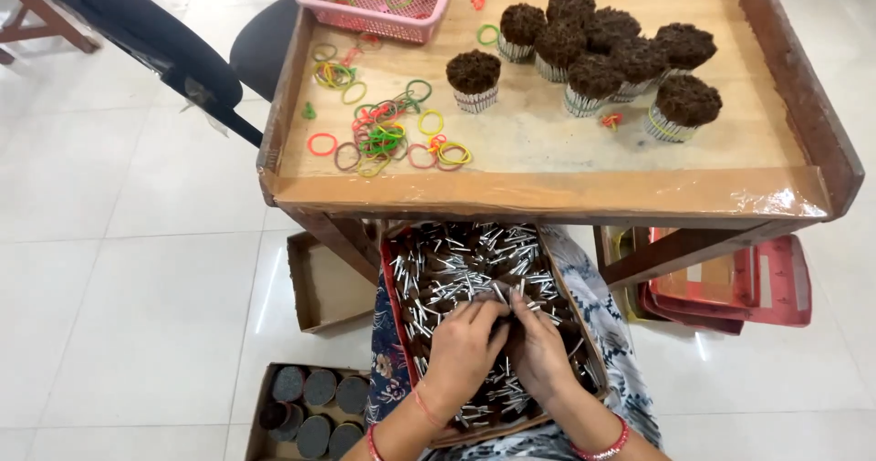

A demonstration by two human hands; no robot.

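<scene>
Lap tray rests on person's knees, heaped with small sticks: silvery-white stems, dark brown tips, lying crisscross. Left hand and right hand side by side at tray's near half, fingers curled down into heap, gathering cluster of sticks between them. Beyond, wooden worktop: loose coloured rubber bands near left edge, upright banded bundles at far right, pink basket at far left corner.
</scene>
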